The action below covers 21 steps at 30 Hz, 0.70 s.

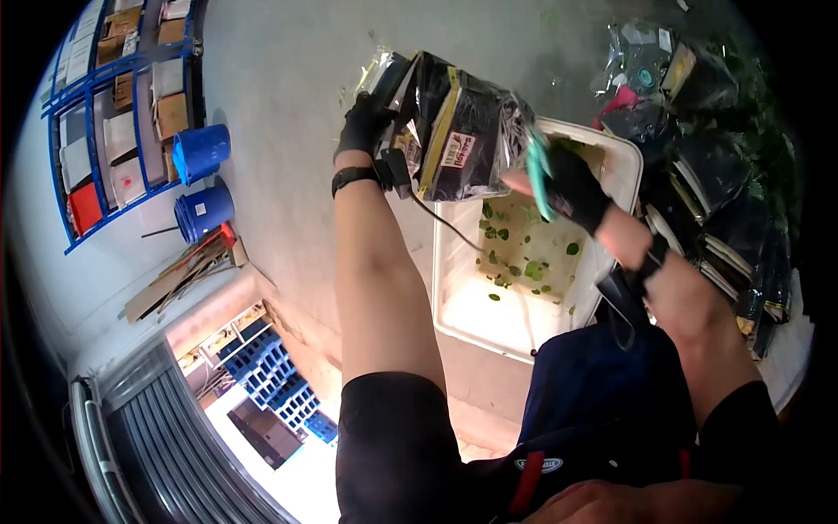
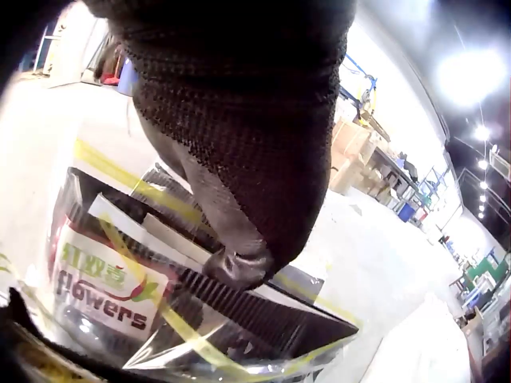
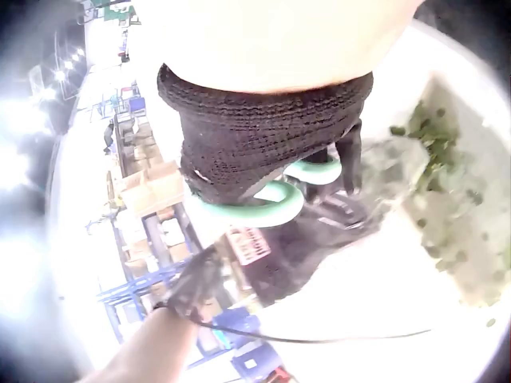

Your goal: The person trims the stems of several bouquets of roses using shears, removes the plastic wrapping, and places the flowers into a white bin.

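Observation:
A dark package in clear wrap with yellow edging [image 1: 476, 131] and a "flowers" label [image 2: 112, 283] is gripped at its left end by my left hand [image 1: 365, 122]. In the left wrist view the left hand [image 2: 239, 159] has its thumb pressed on the package's ribbed black edge. My gloved right hand [image 1: 572, 188] is at the package's other end, holding green-handled scissors [image 1: 539, 175]. The right wrist view shows the right hand [image 3: 255, 144] with fingers through the green loops [image 3: 263, 209]; the blades are hidden against the crumpled clear wrap.
Under the package stands a white tub [image 1: 633, 166] with loose green leaves inside. Several wrapped bundles [image 1: 711, 175] lie to the right on the floor. Blue buckets [image 1: 202, 150] and shelving [image 1: 109, 148] stand at the left. A dark cable hangs from the left wrist across the tub.

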Motion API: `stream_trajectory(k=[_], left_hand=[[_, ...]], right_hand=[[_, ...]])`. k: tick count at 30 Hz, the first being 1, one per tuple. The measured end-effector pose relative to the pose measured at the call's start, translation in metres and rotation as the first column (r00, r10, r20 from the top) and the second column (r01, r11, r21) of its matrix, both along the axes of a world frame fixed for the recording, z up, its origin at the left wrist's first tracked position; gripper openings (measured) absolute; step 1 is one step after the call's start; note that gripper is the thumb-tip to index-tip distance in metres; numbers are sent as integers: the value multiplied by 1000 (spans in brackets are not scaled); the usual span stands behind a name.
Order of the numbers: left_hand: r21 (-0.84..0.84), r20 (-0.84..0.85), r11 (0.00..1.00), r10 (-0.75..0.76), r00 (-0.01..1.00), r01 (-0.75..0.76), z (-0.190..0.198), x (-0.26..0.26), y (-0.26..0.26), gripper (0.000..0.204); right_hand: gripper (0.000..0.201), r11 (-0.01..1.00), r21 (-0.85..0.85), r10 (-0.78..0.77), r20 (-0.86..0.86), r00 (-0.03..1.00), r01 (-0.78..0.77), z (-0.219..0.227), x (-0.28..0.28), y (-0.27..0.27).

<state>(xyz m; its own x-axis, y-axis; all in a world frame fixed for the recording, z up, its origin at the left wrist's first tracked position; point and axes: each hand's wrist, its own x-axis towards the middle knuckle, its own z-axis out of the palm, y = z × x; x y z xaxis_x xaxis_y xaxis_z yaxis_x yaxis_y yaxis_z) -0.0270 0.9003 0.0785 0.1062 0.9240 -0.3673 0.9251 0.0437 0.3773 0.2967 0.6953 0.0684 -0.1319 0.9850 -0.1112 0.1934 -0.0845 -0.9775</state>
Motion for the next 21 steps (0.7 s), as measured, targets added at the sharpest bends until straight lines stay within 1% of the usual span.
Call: stream_trajectory(k=[2, 3, 5, 6, 8, 9, 10, 12, 13, 14, 15, 16, 17, 18, 19, 20, 21], left_hand=[[-38, -46, 998, -58, 997, 56, 19, 13, -2, 42], [-83, -16, 996, -19, 1000, 18, 17, 6, -1, 39], [-173, 45, 984, 62, 997, -53, 22, 4, 0, 32], [-11, -70, 983, -186, 980, 186, 24, 4, -8, 34], [83, -140, 982, -157, 978, 170, 33, 24, -33, 29], [77, -174, 988, -122, 977, 137, 42, 35, -48, 28], [187, -199, 959, -174, 964, 212, 35, 32, -65, 29], [215, -153, 963, -132, 979, 163, 36, 41, -101, 31], [326, -91, 938, -98, 991, 122, 28, 42, -123, 32], [433, -26, 898, -69, 997, 74, 22, 46, -142, 33], [160, -218, 987, 34, 975, 2, 44, 69, -154, 36], [321, -162, 946, 23, 987, 30, 30, 73, -173, 36], [330, -185, 944, 56, 981, 8, 33, 87, -188, 35], [340, -205, 940, 89, 975, -15, 35, 100, -198, 34], [359, -184, 933, 102, 978, -30, 27, 107, -206, 34], [375, -163, 926, 113, 980, -45, 28, 114, -212, 33], [195, -197, 971, 180, 964, -141, 31, 120, -215, 34]], right_hand=[[49, 972, -177, -185, -177, 967, 154, 4, -36, 40], [53, 952, -283, -159, -136, 978, 115, -3, -46, 60], [57, 907, -397, -160, -11, 987, 142, -1, -67, 75], [57, 910, -372, -178, 51, 983, 184, 3, -71, 75], [55, 927, -292, -201, 148, 968, 237, 7, -75, 73], [46, 908, -257, -304, 136, 943, 330, -3, -78, 68], [39, 881, -221, -403, 117, 908, 419, -23, -82, 59], [35, 883, -177, -443, -3, 897, 435, 6, -67, 46], [34, 902, -178, -413, -100, 905, 392, -23, -59, 36], [33, 904, -196, -407, -123, 905, 380, -39, -48, 26], [33, 891, -233, -415, -74, 907, 389, -46, -38, 18], [33, 876, -262, -415, 15, 910, 404, -50, -27, 11], [32, 871, -274, -392, 113, 913, 408, -25, -20, 12], [31, 884, -279, -334, 187, 924, 376, 3, -9, 3], [29, 895, -285, -272, 259, 927, 342, 51, 1, -1], [29, 901, -301, -251, 222, 942, 311, 55, 4, -10], [28, 907, -316, -230, 185, 955, 280, 55, 10, -17]])
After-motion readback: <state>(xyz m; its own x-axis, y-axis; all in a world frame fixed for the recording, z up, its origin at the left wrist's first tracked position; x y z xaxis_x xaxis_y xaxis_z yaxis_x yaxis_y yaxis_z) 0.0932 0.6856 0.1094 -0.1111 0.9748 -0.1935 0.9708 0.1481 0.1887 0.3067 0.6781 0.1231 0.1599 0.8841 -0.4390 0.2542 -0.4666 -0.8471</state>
